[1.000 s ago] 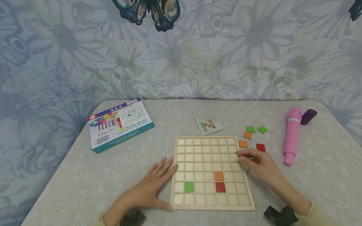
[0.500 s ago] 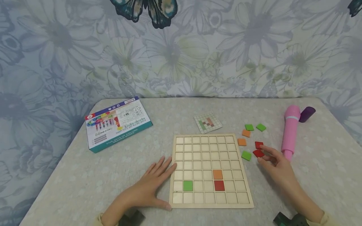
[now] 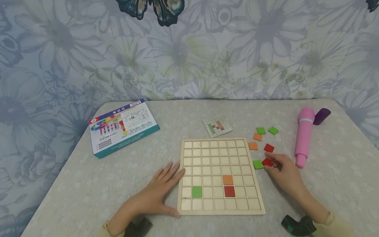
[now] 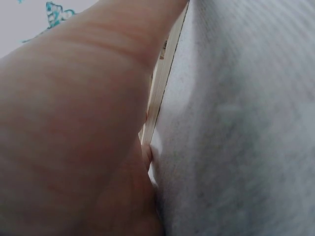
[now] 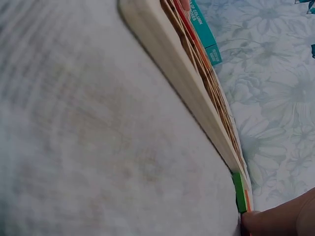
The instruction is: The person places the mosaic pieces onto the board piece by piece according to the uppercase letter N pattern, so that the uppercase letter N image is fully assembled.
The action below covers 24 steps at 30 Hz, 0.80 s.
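My left hand (image 3: 158,194) lies with fingers spread at the left edge of a wooden grid board (image 3: 220,212), fingertips and thumb at its frame. In the left wrist view, the hand covers most of the board. To the right of the board, my right hand (image 3: 285,172) pinches a red square tile (image 3: 267,162) between thumb and fingers, low at the table. A green tile (image 3: 258,164) lies right beside it, against the board's edge. Another red tile (image 3: 268,147) lies just beyond the fingers. Set in the grid are a green tile (image 3: 196,192), an orange tile (image 3: 228,180) and a red tile (image 3: 229,191).
Two orange tiles (image 3: 257,136) and two green tiles (image 3: 273,130) lie behind the right hand. A small pattern card (image 3: 217,125) sits behind the board. At the left is a flat box (image 3: 124,128); at the right, a pink cylinder (image 3: 305,138) and a purple piece (image 3: 321,116).
The right hand has left the board's right edge and moved to the loose tiles. It now pinches a red tile, shifted left to the green one. The left hand stays put.
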Each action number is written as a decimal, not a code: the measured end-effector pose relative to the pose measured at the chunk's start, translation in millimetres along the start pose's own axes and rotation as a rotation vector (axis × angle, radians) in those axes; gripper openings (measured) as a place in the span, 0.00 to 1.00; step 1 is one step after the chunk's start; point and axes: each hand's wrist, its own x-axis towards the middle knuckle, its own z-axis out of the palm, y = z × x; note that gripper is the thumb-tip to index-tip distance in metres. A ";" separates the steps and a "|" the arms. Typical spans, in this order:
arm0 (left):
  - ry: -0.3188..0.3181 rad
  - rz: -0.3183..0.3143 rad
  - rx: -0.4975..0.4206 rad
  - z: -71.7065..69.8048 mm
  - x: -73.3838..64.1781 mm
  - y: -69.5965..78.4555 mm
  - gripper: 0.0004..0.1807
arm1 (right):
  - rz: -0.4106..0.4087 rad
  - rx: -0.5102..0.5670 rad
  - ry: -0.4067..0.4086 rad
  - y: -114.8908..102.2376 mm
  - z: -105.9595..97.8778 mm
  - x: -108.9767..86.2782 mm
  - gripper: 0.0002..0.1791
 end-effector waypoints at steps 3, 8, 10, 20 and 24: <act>0.012 0.016 0.003 0.5 0.2 -0.7 0.64 | -0.028 -0.030 0.019 0.9 1.0 0.4 0.22; 0.020 0.028 -0.003 1.0 -0.3 -0.8 0.64 | -0.069 -0.051 0.079 3.6 1.1 -0.6 0.21; 0.021 0.028 -0.005 1.1 -0.4 -0.6 0.64 | -0.072 -0.050 0.101 5.2 1.1 -1.1 0.21; -0.001 0.016 -0.009 1.5 -0.6 -1.7 0.63 | -0.041 0.083 0.115 -3.0 -0.9 -3.7 0.19; 0.010 0.028 0.011 1.5 0.0 -2.1 0.64 | -0.118 0.135 0.093 -27.9 4.1 -4.1 0.19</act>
